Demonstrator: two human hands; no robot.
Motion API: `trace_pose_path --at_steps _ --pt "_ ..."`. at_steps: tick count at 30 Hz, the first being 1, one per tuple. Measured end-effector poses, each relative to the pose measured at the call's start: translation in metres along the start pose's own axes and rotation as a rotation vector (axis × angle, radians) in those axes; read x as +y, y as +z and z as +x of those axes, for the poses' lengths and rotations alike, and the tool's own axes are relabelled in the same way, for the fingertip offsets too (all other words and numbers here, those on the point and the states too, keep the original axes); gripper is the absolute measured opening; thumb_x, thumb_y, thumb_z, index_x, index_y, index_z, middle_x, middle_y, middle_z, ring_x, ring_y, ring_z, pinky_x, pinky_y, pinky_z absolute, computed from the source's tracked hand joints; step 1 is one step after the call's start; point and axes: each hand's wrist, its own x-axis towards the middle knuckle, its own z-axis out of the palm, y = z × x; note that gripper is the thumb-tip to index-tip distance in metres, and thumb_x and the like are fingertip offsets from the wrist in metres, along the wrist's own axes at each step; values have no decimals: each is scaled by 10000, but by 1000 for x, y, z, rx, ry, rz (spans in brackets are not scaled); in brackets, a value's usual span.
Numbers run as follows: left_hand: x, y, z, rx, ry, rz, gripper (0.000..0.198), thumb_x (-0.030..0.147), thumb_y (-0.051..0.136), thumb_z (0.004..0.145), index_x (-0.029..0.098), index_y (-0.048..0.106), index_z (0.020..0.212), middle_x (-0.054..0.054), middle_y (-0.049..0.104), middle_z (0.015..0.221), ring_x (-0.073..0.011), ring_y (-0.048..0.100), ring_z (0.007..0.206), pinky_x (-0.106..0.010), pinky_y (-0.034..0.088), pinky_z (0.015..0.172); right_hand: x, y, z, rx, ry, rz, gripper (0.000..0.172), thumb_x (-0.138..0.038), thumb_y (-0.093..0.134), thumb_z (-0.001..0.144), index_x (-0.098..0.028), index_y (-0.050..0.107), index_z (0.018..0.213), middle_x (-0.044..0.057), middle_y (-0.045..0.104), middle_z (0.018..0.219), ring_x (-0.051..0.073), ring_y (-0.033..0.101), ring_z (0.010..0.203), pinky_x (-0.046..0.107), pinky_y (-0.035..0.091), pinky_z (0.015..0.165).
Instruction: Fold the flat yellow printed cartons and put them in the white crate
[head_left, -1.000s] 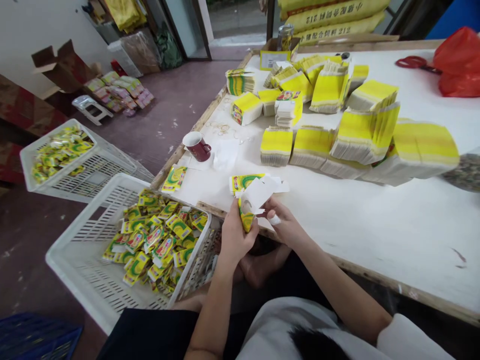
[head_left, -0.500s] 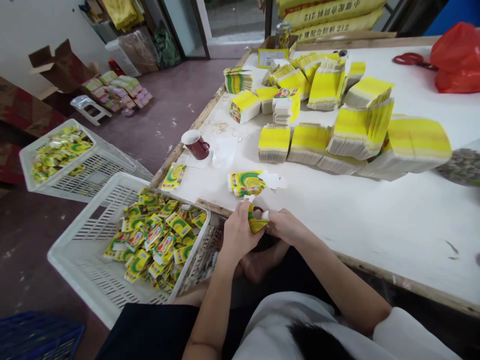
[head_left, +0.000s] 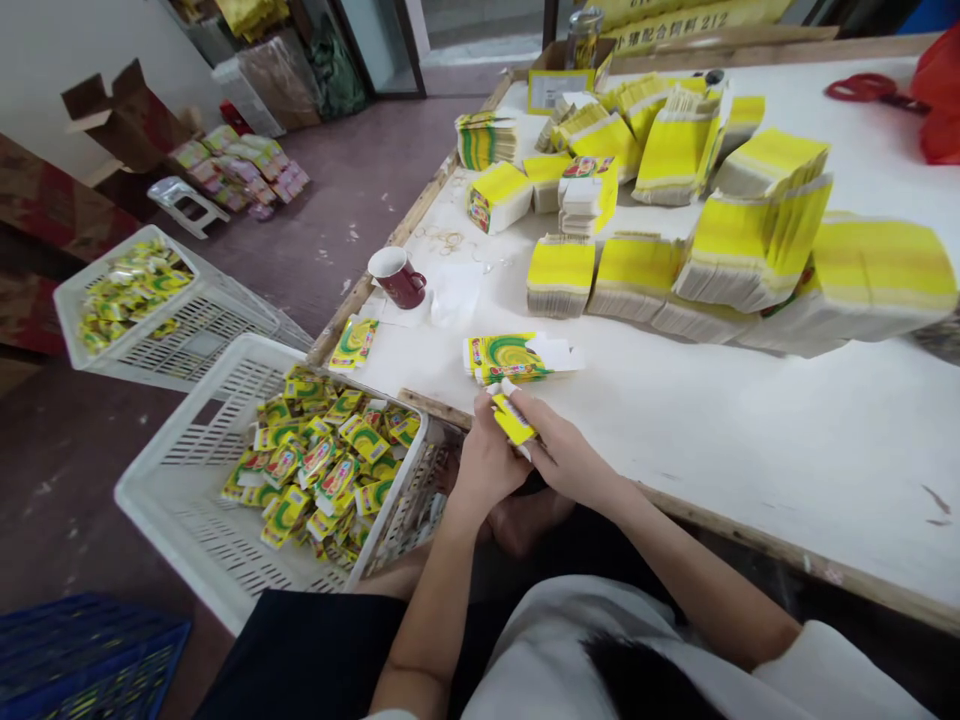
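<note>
Both my hands grip one small yellow carton (head_left: 512,420) at the near edge of the white table (head_left: 712,430). My left hand (head_left: 484,465) wraps the carton's lower end from the left. My right hand (head_left: 559,450) pinches its upper side, fingers closed on it. Just beyond the hands lies a short stack of flat yellow-green carton blanks (head_left: 506,357) with white flaps. A white crate (head_left: 187,500) holding several folded yellow-green cartons (head_left: 322,465) stands on the floor to my left.
Tall stacks of yellow blanks (head_left: 750,230) fill the table's far half. A dark red mug (head_left: 397,277), rubber bands (head_left: 446,240) and a loose carton (head_left: 352,342) lie near the left edge. A second crate (head_left: 142,310) stands further left; red scissors (head_left: 862,88) lie far right.
The open white flaps seen a second ago have been folded in, and the carton now looks shut and turned yellow side up. The hands moved slightly up toward the stack of blanks.
</note>
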Motion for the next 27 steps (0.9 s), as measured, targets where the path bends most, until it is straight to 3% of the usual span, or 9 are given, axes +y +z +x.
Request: trace_pose_path --at_steps 3,6,11,18,21,25,27 --pt "-1 -1 2 129 -8 15 662 187 719 705 196 389 1279 -158 550 1230 -321 606 1166 -486 537 942 9 -1 3 98 -68 -112 615 -70 430 896 -246 499 1481 100 515 1532 245 485 1427 464 427 1172" --pt "0 -15 6 122 -70 40 628 191 756 687 207 452 1237 -101 623 1128 -294 647 1066 -466 554 914 16 -6 8 145 -108 -181 607 -68 436 902 -255 512 1475 102 494 1550 252 453 1451 466 442 1158" --pt "0 -39 8 96 18 88 542 307 792 715 197 543 1185 -88 711 1060 -283 704 992 -415 580 862 14 -21 13 -45 -115 -190 421 -149 505 939 -262 668 1310 131 437 1586 314 480 1427 503 495 1083" --pt "4 -47 7 50 47 41 596 369 814 701 195 577 1219 -99 753 1105 -276 736 1005 -393 592 895 2 -42 20 -207 -158 -75 315 -148 662 844 -282 753 1115 107 522 1519 311 545 1367 504 455 1102" --pt "7 -48 7 56 33 56 590 383 803 719 184 573 1226 -114 752 1115 -283 736 1020 -396 593 900 -2 -39 20 -181 -129 -81 299 -142 655 848 -254 726 1115 130 527 1503 319 464 1434 522 435 1117" --pt "7 -49 7 80 43 29 645 402 807 718 176 546 1263 -126 743 1148 -275 736 1025 -382 593 903 -6 -32 16 -217 -87 -84 370 -163 603 899 -233 617 1262 147 409 1585 307 268 1541 529 392 1155" --pt "7 -48 6 90 48 39 641 358 797 722 173 536 1278 -126 737 1158 -273 733 1027 -381 592 899 -6 -29 15 -204 -76 -85 391 -159 536 931 -238 569 1313 135 392 1595 294 257 1546 540 366 1173"
